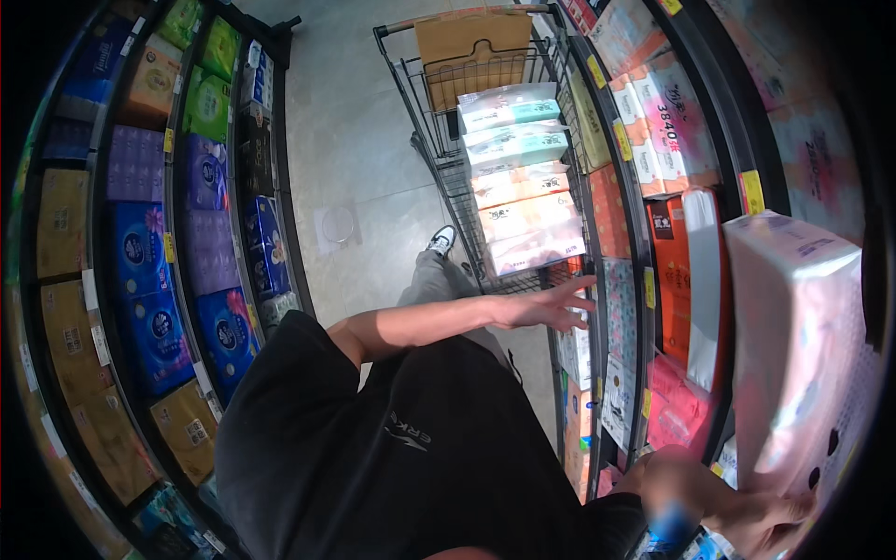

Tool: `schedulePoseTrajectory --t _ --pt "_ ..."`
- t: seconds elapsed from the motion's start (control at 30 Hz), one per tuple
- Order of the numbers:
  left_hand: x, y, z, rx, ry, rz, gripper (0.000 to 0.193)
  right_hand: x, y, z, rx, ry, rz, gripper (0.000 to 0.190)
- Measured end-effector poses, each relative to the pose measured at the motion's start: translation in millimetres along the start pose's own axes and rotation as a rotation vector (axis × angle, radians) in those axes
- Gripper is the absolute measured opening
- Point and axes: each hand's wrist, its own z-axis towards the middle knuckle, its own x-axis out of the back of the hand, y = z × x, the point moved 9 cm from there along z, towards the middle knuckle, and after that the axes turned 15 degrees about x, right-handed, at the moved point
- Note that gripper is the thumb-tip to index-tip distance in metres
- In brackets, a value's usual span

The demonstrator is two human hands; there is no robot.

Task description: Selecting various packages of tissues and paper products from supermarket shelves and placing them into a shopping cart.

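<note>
Over the near end of the cart, my left hand (546, 306) reaches to the right, its fingers spread and empty beside the shelf edge. At the far right, my right hand (770, 514) is at the lower end of a tall, pale pink plastic-wrapped tissue pack (777, 336) and seems to grip it; part of the hand is dim and cut off by the lens rim. Wrapped tissue packs lie in a row in the black wire shopping cart (455, 185): green-and-white ones (514, 147), orange-and-white ones (525, 210) and a pale pink one (535, 253).
A brown paper bag (472, 52) stands at the cart's far end. Shelves of tissue packs line both sides, with blue packs (143, 252) on the left and an orange pack (672, 280) on the right. Grey floor (350, 140) shows between the cart and left shelves.
</note>
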Motion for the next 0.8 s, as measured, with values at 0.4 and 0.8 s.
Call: schedulePoseTrajectory --t 0.4,0.8 --pt "137 43 -107 -0.056 0.190 -0.654 0.076 -183 -131 -188 -0.631 -0.868 0.907 0.017" --pt "293 32 -172 0.164 0.823 -0.505 0.072 -261 -333 -342 -1.257 -0.969 1.360 0.026"
